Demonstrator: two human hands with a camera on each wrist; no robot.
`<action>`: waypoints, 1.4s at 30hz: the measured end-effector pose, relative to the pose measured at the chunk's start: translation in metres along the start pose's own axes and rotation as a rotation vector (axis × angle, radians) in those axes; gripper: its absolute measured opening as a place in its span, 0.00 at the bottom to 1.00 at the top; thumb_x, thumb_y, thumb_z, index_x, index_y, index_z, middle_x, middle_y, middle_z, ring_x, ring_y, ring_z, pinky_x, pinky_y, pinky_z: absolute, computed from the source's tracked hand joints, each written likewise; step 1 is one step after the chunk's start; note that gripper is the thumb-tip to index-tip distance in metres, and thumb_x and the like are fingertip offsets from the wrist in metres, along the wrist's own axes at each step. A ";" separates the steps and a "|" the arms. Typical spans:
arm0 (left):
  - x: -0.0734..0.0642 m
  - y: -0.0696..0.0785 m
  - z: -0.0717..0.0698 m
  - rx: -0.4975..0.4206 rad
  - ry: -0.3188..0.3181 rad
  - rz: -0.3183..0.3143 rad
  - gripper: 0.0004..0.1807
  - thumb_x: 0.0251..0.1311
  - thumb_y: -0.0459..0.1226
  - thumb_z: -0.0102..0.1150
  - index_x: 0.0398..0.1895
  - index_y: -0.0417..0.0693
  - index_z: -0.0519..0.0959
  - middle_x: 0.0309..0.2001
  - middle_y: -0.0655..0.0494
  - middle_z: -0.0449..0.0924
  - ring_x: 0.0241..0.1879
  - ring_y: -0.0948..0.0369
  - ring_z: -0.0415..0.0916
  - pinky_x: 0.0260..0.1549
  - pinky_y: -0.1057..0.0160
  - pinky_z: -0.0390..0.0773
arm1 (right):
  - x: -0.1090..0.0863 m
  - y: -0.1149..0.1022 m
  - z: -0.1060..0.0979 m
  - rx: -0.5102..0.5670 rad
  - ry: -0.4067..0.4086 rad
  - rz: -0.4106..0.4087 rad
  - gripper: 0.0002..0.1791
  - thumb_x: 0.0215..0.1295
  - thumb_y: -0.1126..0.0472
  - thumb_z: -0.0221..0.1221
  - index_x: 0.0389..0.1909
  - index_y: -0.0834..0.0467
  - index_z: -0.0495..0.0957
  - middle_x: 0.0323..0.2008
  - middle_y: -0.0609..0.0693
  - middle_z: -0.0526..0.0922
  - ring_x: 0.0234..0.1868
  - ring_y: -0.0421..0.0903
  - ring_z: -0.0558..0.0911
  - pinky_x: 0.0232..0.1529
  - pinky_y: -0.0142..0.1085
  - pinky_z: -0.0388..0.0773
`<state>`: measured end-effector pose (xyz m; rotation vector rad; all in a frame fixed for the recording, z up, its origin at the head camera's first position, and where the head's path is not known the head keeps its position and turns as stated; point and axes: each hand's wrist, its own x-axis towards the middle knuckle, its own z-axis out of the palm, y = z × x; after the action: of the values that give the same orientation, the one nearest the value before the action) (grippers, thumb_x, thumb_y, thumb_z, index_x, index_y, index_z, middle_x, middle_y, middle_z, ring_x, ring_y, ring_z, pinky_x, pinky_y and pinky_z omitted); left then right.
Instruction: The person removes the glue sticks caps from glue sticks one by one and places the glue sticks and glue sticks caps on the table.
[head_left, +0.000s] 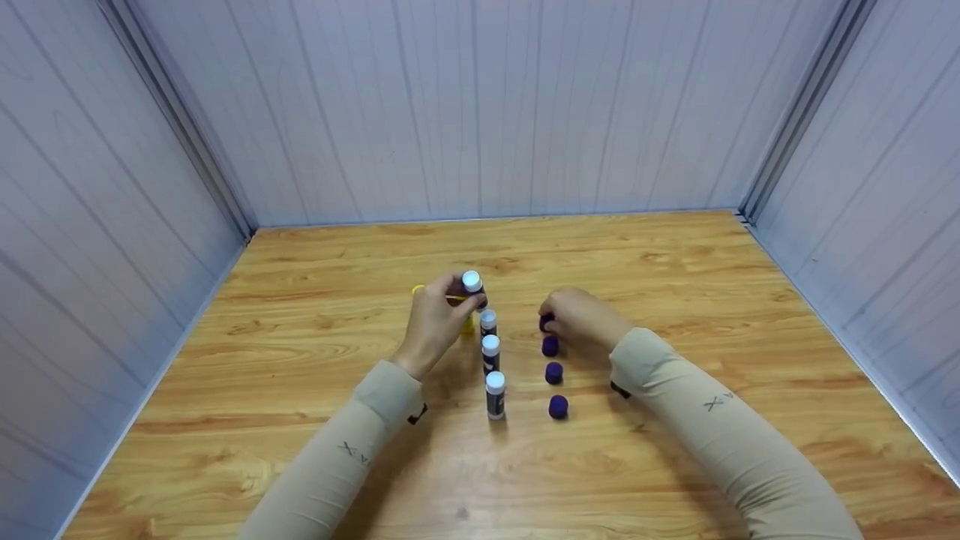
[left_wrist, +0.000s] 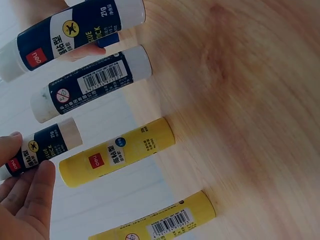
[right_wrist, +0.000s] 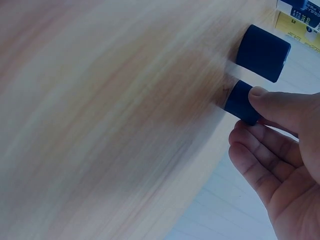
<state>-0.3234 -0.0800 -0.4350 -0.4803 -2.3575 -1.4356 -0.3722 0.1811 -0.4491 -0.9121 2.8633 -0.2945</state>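
My left hand (head_left: 433, 319) pinches a dark blue glue stick (left_wrist: 41, 146) with a white top between thumb and fingers. Its white base shows against the back wall in the left wrist view. Several more uncapped glue sticks (head_left: 496, 395) stand upright in a row nearer to me. To the right, my right hand (head_left: 581, 319) pinches a dark blue cap (right_wrist: 241, 102) between thumb and fingertips, low over the tabletop. Nearer to me, other blue caps (head_left: 554, 373) form a line parallel to the sticks; one cap (right_wrist: 263, 52) shows large beside the held one in the right wrist view.
Yellow glue sticks (left_wrist: 117, 152) stand upright near my left hand, partly hidden by it in the head view. The wooden table (head_left: 330, 270) is bounded by pale panelled walls (head_left: 480, 112) at the back and on both sides.
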 end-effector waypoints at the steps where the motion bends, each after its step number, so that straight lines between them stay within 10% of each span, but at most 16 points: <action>1: -0.001 -0.001 0.000 0.012 0.004 0.012 0.11 0.69 0.30 0.72 0.52 0.38 0.85 0.45 0.47 0.92 0.45 0.55 0.91 0.48 0.62 0.90 | 0.000 0.000 0.000 -0.007 0.001 -0.007 0.07 0.78 0.64 0.64 0.45 0.61 0.90 0.42 0.55 0.91 0.45 0.53 0.88 0.51 0.49 0.86; 9: -0.009 -0.005 -0.003 0.087 0.029 0.045 0.12 0.67 0.28 0.72 0.51 0.34 0.84 0.43 0.43 0.91 0.42 0.53 0.90 0.45 0.59 0.90 | -0.001 0.000 0.002 -0.019 0.009 0.001 0.07 0.78 0.63 0.64 0.45 0.61 0.90 0.41 0.55 0.91 0.42 0.52 0.87 0.49 0.49 0.85; 26: -0.015 -0.014 0.004 0.182 -0.141 -0.222 0.10 0.69 0.31 0.71 0.50 0.36 0.88 0.46 0.43 0.93 0.46 0.52 0.91 0.49 0.54 0.90 | -0.003 -0.001 0.000 -0.006 0.005 0.016 0.07 0.78 0.65 0.64 0.46 0.61 0.90 0.43 0.56 0.91 0.45 0.53 0.88 0.52 0.49 0.86; 42: -0.007 -0.008 -0.001 0.285 -0.285 -0.319 0.08 0.71 0.28 0.65 0.46 0.41 0.92 0.42 0.52 0.92 0.39 0.59 0.82 0.47 0.56 0.86 | -0.002 0.000 -0.001 -0.038 0.031 -0.041 0.07 0.77 0.66 0.64 0.44 0.62 0.90 0.41 0.56 0.92 0.43 0.52 0.88 0.48 0.48 0.85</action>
<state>-0.3208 -0.0848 -0.4439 -0.2522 -2.9190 -1.1833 -0.3706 0.1829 -0.4476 -0.9821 2.8911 -0.2609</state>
